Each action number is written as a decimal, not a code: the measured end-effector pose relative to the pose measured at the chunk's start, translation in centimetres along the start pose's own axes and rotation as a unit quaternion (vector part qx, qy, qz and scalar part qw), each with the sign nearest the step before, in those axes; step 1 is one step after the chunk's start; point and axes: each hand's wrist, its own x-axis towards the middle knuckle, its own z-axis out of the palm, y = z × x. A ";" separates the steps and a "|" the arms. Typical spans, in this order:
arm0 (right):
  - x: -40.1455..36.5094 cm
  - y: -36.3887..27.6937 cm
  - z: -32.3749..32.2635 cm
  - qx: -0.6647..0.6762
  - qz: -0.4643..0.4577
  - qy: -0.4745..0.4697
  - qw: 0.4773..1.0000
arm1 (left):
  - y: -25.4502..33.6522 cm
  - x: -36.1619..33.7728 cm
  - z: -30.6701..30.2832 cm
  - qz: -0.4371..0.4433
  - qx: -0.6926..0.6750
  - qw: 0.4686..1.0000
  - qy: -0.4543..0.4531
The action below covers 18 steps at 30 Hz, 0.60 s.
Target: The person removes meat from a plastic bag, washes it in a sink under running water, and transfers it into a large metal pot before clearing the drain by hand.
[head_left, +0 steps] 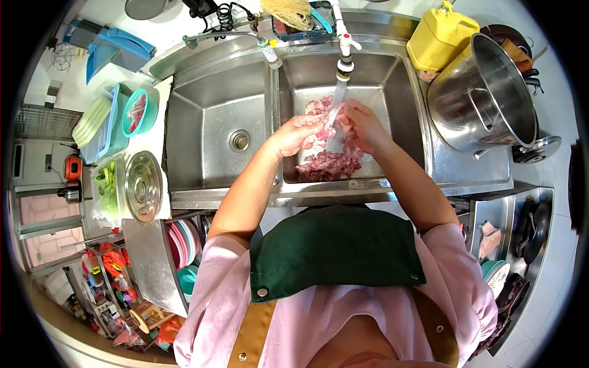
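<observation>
My left hand [293,136] and my right hand [365,129] are over the right sink basin [380,67], close together. Both have their fingers closed around pale pink pieces of raw meat [332,122]. Water [339,92] runs from the white tap [345,54] onto the meat between them. Below my hands, a heap of darker red raw meat [328,167] lies on the basin floor, toward its front wall. More pieces of meat [319,105] show just beyond my left fingers. My fingers partly cover the held pieces.
To the left is a second basin [208,122] with a drain, and a curved faucet [230,35] above it. A large steel pot [454,116] and a yellow jug [437,40] stand on the right. A glass lid [143,187] and a teal tub [149,116] sit on the left.
</observation>
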 end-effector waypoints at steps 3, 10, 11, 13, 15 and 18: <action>0.9 1.1 -0.2 0.102 -0.021 -0.020 0.994 | 0.5 0.0 0.3 0.017 0.070 0.997 0.028; 0.5 1.6 1.6 0.169 0.020 -0.019 0.985 | -1.1 1.3 0.4 0.158 0.486 0.843 0.167; 0.9 2.2 1.4 0.169 0.020 -0.018 0.985 | -1.2 1.4 0.7 0.180 0.536 0.802 0.195; 1.6 3.2 1.1 0.128 0.040 0.023 0.991 | -1.3 1.1 1.3 0.192 0.576 0.764 0.220; 1.5 3.7 1.0 0.121 0.056 0.032 0.991 | -1.6 1.1 1.1 0.203 0.614 0.723 0.243; 0.0 2.2 1.5 0.094 0.060 0.078 0.991 | -4.2 2.1 -4.1 0.180 0.602 0.734 0.257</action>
